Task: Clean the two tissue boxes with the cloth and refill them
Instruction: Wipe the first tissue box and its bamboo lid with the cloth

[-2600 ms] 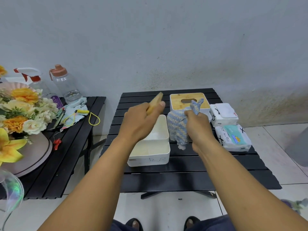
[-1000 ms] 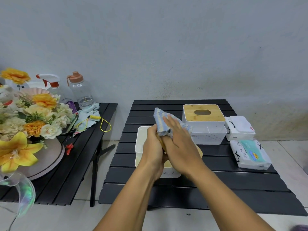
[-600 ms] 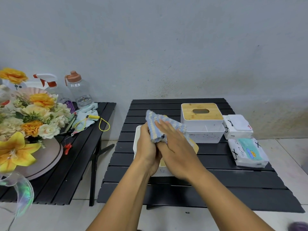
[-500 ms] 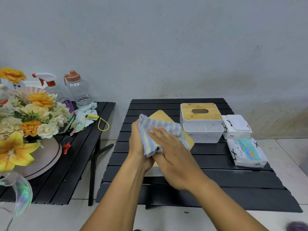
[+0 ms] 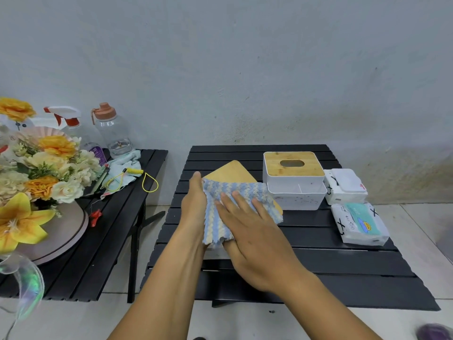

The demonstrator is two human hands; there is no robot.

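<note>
My left hand [image 5: 195,207] holds a bamboo lid [image 5: 230,172] by its left edge, above the black slatted table [image 5: 343,263]. A blue, white and yellow striped cloth [image 5: 232,200] lies spread over the lid. With straight fingers, my right hand [image 5: 247,227] presses flat on the cloth. The open white box under the lid is almost wholly hidden by my hands. A second white tissue box [image 5: 294,192] with its bamboo slotted lid [image 5: 291,164] on stands at the back right. Two tissue packs [image 5: 345,185] [image 5: 360,224] lie right of it.
A second black table [image 5: 117,236] stands at the left with a flower arrangement [image 5: 31,173], a spray bottle [image 5: 71,123], a clear water bottle [image 5: 112,133], a pale cloth [image 5: 125,160] and a yellow cord [image 5: 144,180]. A gap separates the two tables. A grey wall stands close behind.
The lid has gone from upright in my left hand to nearly flat. The cloth, bunched in my right hand before, now lies spread on the lid under my flat right hand.
</note>
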